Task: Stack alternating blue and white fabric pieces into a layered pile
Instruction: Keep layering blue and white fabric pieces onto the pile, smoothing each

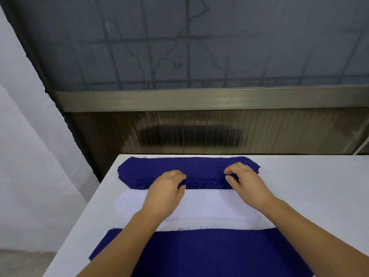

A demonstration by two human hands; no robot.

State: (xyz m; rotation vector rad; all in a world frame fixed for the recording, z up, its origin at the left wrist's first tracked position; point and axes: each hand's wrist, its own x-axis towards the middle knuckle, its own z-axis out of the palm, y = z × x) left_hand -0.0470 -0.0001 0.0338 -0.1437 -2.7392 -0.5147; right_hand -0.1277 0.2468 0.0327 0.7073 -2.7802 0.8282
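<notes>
**A:** Both your hands are at the near edge of the far stack of blue pieces (187, 168). Your left hand (166, 188) curls its fingers over that frayed edge, thumb underneath, and your right hand (244, 180) pinches the same edge further along.

**B:** So what can go wrong?

**A:** You could lift two or three layers at once; the cut edges are fuzzy and probably cling together. That would break the alternation on the pile nearest you, where a blue piece (209, 254) lies on top.

**B:** And the white stack (199, 204) between them?

**A:** Your forearms cross right over it. Drag a wrist and you could skew its top sheet.
</notes>
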